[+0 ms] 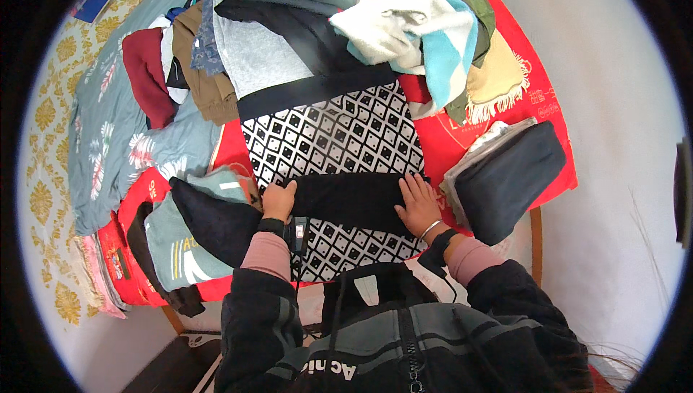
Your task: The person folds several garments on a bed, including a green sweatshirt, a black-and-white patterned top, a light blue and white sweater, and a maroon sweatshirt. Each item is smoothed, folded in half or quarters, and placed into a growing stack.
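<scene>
A garment with a black-and-white diamond pattern lies flat in front of me, with a dark band along its far edge. Across its near half runs a folded strip of black cloth; whether it belongs to the same garment I cannot tell. My left hand is closed on the strip's left end, with the fingers curled under and partly hidden. On the right end, my right hand rests palm down with its fingers spread. Both wrists wear dark straps, and a bracelet shows on the right one.
Clothes pile up along the far side, among them a white-and-blue knit and a grey-and-black garment. A folded dark stack sits at right. Left lie a teal garment and a floral grey-blue cloth. Beneath spreads a red cover.
</scene>
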Tool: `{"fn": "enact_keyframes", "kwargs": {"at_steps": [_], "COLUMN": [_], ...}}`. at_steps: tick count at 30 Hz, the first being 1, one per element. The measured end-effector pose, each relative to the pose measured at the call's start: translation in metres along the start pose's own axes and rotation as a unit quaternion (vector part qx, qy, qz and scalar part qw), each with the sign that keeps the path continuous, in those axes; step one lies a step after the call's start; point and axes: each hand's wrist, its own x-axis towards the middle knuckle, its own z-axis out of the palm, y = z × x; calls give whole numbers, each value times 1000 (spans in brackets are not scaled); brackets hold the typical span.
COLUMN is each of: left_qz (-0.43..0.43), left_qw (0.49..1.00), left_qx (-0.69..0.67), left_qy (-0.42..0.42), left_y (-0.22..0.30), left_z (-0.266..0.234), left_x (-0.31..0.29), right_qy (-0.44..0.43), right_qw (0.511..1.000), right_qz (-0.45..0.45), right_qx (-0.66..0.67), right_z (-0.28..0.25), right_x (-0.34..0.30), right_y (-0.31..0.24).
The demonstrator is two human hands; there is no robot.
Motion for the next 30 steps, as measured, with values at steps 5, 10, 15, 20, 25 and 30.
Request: {"fn": "enact_keyframes", "kwargs": {"at_steps": [5,10,15,20,25,30], "left_qz": [158,174,114,331,335,332], "left_qw": [981,976,981,932,901,905], "left_qx": [-111,6,104,108,269,264], "left_qy": [30,130,120,98,-53,17], "left_y": [9,21,29,58,53,36], "left_z": [-12,-4,4,-1,34,44], "left_x": [9,23,16,-32,-46,-20], "right_qy": [-4,-20,-21,-22,-35,-32], "right_qw": [1000,1000,999,999,998,998], "right_qz": [17,12,15,31,49,47], "right_qx": [6,-17,-31,-11,-10,-22], "right_z": [9,21,26,19,24,34], "right_x": [-1,1,1,2,4,2], "right_y": [6,12,13,6,5,12]}}
